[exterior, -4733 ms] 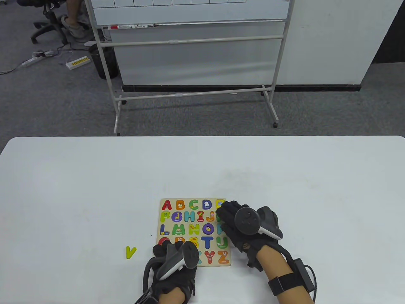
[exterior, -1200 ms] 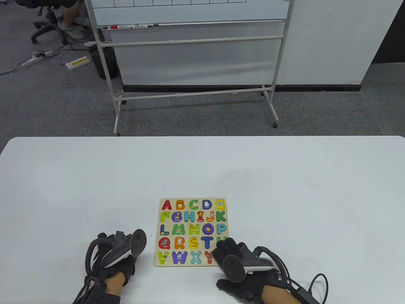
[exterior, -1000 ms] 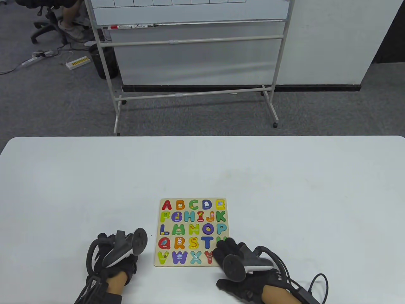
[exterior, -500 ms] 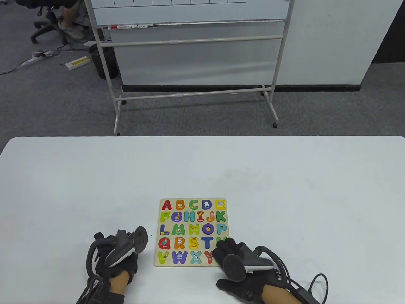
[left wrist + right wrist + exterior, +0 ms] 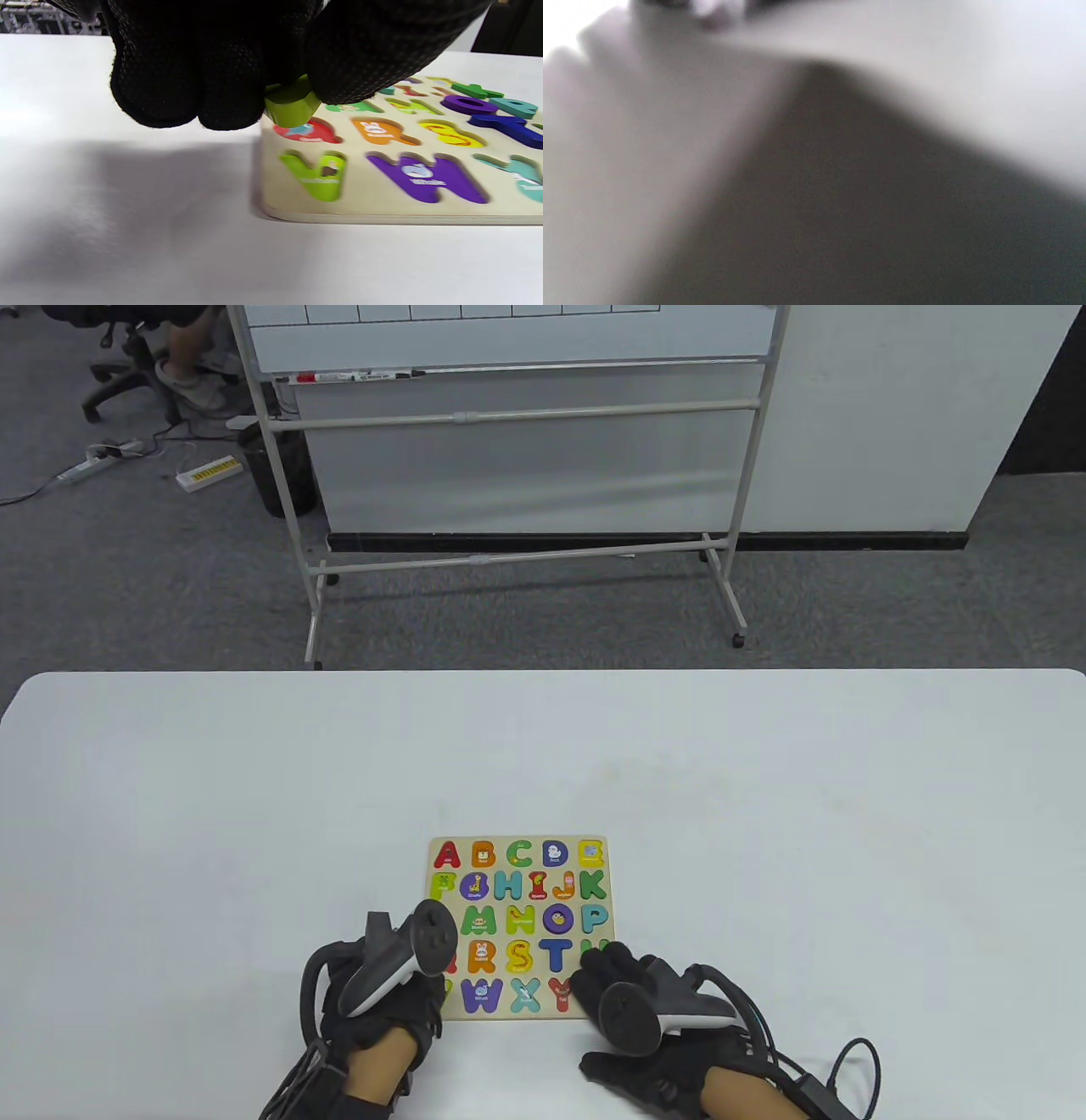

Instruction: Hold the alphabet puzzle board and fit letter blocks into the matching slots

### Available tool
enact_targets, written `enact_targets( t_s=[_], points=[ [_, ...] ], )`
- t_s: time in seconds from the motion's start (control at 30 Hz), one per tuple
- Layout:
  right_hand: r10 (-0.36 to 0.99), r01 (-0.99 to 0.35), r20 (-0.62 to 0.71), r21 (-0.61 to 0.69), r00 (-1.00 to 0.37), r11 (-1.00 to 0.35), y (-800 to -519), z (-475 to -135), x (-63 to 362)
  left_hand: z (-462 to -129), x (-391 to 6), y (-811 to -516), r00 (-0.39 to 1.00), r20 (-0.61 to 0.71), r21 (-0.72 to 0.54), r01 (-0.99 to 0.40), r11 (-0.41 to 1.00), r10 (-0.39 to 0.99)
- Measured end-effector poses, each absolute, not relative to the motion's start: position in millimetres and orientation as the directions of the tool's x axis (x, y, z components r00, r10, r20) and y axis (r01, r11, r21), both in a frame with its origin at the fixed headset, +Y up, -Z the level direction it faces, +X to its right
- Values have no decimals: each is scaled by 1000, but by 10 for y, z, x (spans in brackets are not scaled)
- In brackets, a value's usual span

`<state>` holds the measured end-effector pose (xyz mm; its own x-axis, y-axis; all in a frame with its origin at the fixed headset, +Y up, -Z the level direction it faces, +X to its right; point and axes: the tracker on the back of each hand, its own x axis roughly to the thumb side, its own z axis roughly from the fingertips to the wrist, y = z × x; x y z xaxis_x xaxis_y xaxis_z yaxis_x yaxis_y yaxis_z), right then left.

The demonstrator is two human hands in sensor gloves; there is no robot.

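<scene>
Fingers (image 5: 203,84) pinch green block (image 5: 292,103) (hidden in table view).

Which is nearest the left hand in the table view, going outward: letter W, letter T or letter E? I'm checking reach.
1. Letter W, bottom row, just right of the left hand.
2. Letter T, one row up, further right.
3. Letter E, top right corner.

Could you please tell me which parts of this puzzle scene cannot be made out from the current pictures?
- Table view: the left hand hides the puzzle board's lower-left letters and the V slot.
- Table view: the right hand covers the board's lower-right corner.
- Left wrist view: fingers hide most of the green V block.
- Right wrist view: wholly blurred.
</scene>
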<state>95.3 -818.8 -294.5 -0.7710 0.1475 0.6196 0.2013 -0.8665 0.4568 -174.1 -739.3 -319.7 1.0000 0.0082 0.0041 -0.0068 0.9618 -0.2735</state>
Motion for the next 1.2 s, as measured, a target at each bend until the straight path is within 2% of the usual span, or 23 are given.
enact_targets(
  t_s=[0.17, 0.6, 1.2],
  points=[
    [156, 191, 616, 460, -773, -867, -8187, -2953, 957, -3235, -1634, -7494, 999, 1, -298, 48, 953, -50],
    [159, 182, 612, 457, -775, -870, -8179, -2960, 959, -3288, -1628, -7556, 999, -4, -310, 35, 950, -38],
    [157, 180, 609, 454, -778, -873, -8174, -2956, 948, -3206, -1649, -7593, 995, 83, -209, 65, 976, -48]
  ],
)
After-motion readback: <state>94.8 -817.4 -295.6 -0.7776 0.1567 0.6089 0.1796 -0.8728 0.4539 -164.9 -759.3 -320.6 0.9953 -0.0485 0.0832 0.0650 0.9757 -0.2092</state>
